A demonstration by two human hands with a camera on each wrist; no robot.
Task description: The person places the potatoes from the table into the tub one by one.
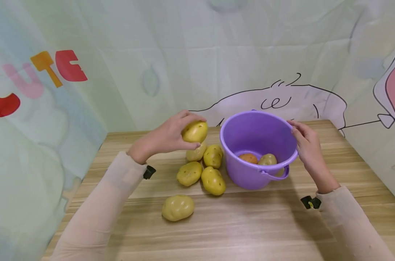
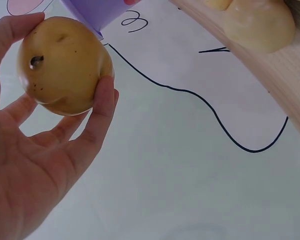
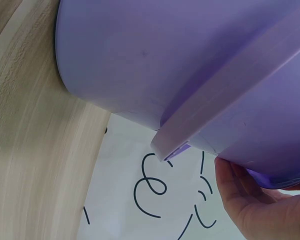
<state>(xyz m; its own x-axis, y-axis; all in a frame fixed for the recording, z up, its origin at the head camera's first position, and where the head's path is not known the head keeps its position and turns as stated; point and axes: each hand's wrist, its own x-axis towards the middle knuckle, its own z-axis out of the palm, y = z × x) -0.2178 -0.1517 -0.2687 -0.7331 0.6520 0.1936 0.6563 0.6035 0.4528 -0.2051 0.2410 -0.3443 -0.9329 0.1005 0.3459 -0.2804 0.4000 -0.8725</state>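
My left hand (image 1: 167, 135) grips a yellow potato (image 1: 196, 132), raised over the other potatoes and left of the bucket. In the left wrist view the fingers and thumb wrap around this potato (image 2: 65, 65). The purple bucket (image 1: 249, 177) stands upright, tilted slightly toward me. My right hand (image 1: 307, 145) pinches its rim on the right side, thumb outside and fingertips at the edge. Inside the bucket lie a brownish-orange potato (image 1: 248, 158) and a pale potato (image 1: 267, 159). In the right wrist view the bucket's handle (image 3: 230, 85) hangs along its side.
Left of the bucket several potatoes cluster, among them a knobbly potato (image 1: 189, 174) and a longer potato (image 1: 213, 181). A single potato (image 1: 178, 207) lies nearer the front. The wooden table (image 1: 236, 232) ends at a printed curtain (image 1: 158, 72) behind.
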